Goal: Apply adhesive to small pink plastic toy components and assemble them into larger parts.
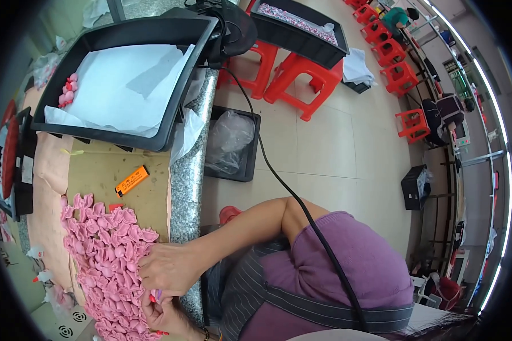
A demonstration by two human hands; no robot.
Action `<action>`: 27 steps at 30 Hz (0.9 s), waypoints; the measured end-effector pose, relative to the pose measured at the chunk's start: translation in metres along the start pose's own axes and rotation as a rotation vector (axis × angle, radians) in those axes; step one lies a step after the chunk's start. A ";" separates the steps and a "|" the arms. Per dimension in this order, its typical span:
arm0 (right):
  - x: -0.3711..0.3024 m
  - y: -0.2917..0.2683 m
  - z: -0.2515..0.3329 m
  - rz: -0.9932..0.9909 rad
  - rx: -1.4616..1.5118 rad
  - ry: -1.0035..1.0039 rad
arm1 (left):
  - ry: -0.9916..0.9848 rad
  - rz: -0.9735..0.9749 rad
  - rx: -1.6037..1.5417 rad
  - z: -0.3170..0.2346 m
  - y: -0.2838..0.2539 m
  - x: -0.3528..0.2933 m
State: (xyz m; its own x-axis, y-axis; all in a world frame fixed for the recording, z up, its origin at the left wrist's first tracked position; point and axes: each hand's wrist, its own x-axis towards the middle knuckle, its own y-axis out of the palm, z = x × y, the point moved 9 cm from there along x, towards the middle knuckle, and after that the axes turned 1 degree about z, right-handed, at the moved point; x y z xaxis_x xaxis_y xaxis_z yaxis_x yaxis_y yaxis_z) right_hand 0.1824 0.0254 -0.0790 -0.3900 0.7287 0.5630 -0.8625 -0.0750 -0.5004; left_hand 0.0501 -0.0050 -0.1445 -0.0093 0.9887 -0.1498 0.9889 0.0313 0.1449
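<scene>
My right hand (169,269) and my left hand (168,319) meet at the near edge of a spread of small pink petal-shaped pieces (105,261). The right hand's fingers curl down toward the left hand, its fingertips partly hidden. Between the two hands a small red and purple piece (155,295) shows, pinched at the fingertips; its kind is too small to make out. The left hand comes from below with thumb and finger pressed together. A flat orange case (132,181) with black ends lies on the brown board beyond the pink pieces.
A large black tray (179,85) lined with white paper holds a few pink pieces. Black cable (273,170) hangs across the view. Beside the granite edge (185,187) a black bin (250,170) holds plastic bags. Red stools (304,79) support another tray. Other people (395,21) sit farther off.
</scene>
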 end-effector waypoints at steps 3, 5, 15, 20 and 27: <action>0.004 0.012 0.010 0.120 -0.033 -0.036 | 0.059 -0.073 0.148 -0.005 -0.018 -0.008; 0.007 0.012 0.023 0.171 -0.057 -0.124 | 0.185 -0.082 0.341 -0.011 -0.029 -0.017; 0.016 0.042 0.063 0.390 0.179 -0.214 | 0.367 -0.198 0.312 -0.055 -0.019 -0.058; 0.014 0.062 0.056 0.454 0.251 -0.213 | 0.279 -0.198 -0.105 -0.034 -0.036 -0.067; 0.001 0.088 0.033 0.377 0.676 0.249 | 0.415 -0.296 -0.172 -0.016 -0.059 -0.070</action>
State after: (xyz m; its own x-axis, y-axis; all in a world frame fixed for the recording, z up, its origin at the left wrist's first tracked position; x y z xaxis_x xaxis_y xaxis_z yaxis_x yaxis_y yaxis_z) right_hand 0.0955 -0.0031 -0.1003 -0.6789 0.6962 0.2333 -0.7266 -0.6826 -0.0773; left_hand -0.0095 -0.0733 -0.1265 -0.3764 0.9077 0.1852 0.8968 0.3068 0.3189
